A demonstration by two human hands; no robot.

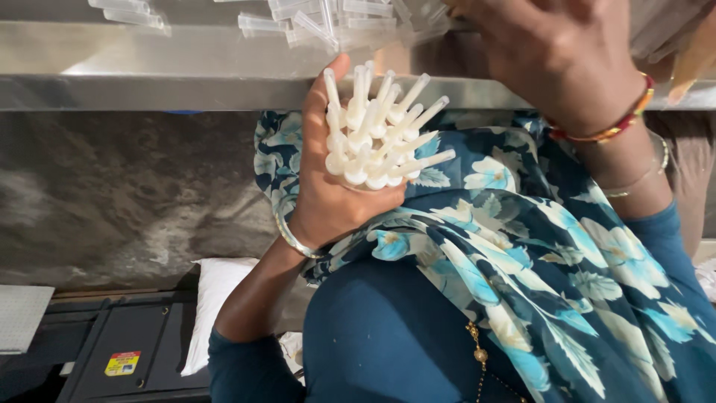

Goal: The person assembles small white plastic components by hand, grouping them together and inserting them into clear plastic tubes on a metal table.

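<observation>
A bunch of white plastic plungers point(377, 130) is being held in the left hand point(328, 198), just below the front edge of the steel bench point(149, 71). The fingers are being curled around the thick ends, thumb up along the side, and the thin stems are being fanned out toward the bench. The right hand point(556, 52) is being reached over the bench top with fingers spread, palm down, toward the loose clear tubes point(321, 22) scattered there; whether anything is being pinched under it cannot be told, as the fingertips are cut off by the frame edge.

For the step to be done well, the bunch is probably best kept squeezed at the thick ends so no piece is slipping out, with the stems kept pointing the same way. One piece at a time is likely safer to be picked from the pile. The floral scarf point(522, 246) is hanging close under the bunch and could be snagging on stems. Bangles are being worn on both wrists.
</observation>
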